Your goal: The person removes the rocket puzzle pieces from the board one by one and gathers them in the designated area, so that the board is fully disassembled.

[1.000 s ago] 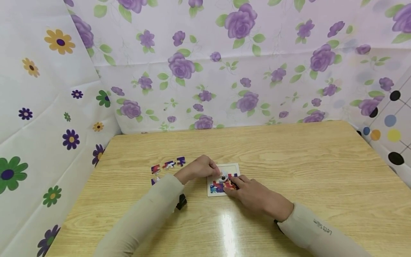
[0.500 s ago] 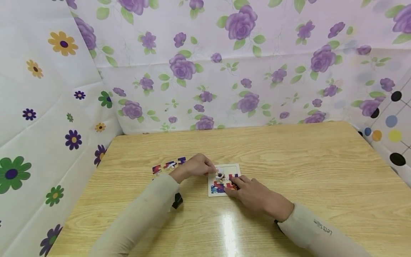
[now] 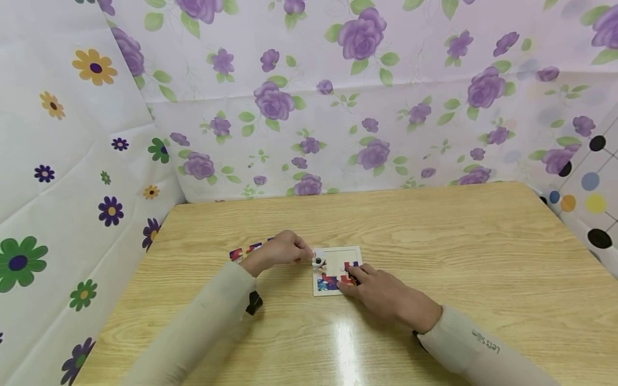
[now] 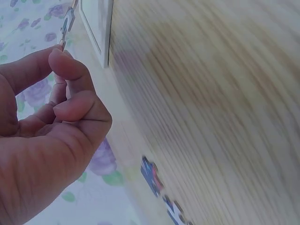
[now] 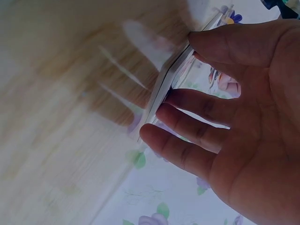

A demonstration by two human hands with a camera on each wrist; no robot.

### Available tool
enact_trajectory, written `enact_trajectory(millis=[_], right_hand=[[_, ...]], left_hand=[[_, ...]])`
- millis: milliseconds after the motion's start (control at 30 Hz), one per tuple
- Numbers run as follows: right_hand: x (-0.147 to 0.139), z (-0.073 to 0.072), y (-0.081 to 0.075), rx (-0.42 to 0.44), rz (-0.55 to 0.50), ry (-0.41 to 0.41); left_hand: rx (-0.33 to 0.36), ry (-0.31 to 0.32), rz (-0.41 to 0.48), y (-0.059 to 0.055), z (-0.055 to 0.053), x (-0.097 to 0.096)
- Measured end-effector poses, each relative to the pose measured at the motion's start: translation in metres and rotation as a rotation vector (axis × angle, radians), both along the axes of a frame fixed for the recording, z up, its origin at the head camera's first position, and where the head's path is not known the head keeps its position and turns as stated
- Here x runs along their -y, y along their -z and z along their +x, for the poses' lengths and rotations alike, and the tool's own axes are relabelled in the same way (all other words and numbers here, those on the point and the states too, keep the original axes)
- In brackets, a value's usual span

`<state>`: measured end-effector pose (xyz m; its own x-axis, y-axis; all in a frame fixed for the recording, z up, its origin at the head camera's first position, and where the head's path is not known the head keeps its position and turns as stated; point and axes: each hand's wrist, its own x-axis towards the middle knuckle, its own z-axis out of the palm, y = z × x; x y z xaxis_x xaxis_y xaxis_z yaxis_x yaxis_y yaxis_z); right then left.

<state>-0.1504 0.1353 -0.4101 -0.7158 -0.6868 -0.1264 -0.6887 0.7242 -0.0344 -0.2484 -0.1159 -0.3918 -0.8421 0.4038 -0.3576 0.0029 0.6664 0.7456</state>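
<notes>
My left hand (image 3: 282, 249) pinches a white jigsaw piece (image 3: 318, 261) with a dark round spot between thumb and fingertips, over the left edge of a pale square puzzle tray (image 3: 341, 248). In the left wrist view that piece (image 4: 69, 19) is seen nearly edge-on beyond the fingertips. Red and purple pieces (image 3: 328, 283) fill the tray's near row, with another at its right side; its upper part shows bare board. My right hand (image 3: 379, 289) rests at the tray's lower right, fingers extended. In the right wrist view its fingertips lie along the tray's edge (image 5: 161, 89).
Several loose jigsaw pieces (image 3: 235, 254) lie on the wooden table (image 3: 434, 236) left of the tray, partly hidden behind the left forearm. Flowered cloth (image 3: 309, 107) hangs along the table's back and left sides.
My left hand has drawn back to the left, carrying the white piece from the middle of the tray to its left edge. The right hand has stayed in place.
</notes>
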Motion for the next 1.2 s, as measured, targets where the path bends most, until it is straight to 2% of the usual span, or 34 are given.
enact_trajectory(millis=[133, 500, 667, 967, 1200], right_hand=[[0.001, 0.0, 0.0, 0.01, -0.015, -0.001], [0.003, 0.002, -0.003, 0.028, -0.02, 0.02], [0.004, 0.002, -0.003, 0.025, -0.019, 0.025], [0.004, 0.002, -0.006, 0.024, -0.002, 0.029], [0.005, 0.003, -0.003, 0.016, 0.011, 0.027]], left_hand=[[0.003, -0.013, 0.011, 0.001, 0.0, 0.011], [0.021, -0.056, 0.003, -0.006, 0.004, 0.038], [0.031, -0.06, 0.029, -0.009, 0.005, 0.05], [0.053, -0.091, 0.009, -0.008, 0.005, 0.063], [0.04, -0.076, 0.011, -0.008, 0.009, 0.071]])
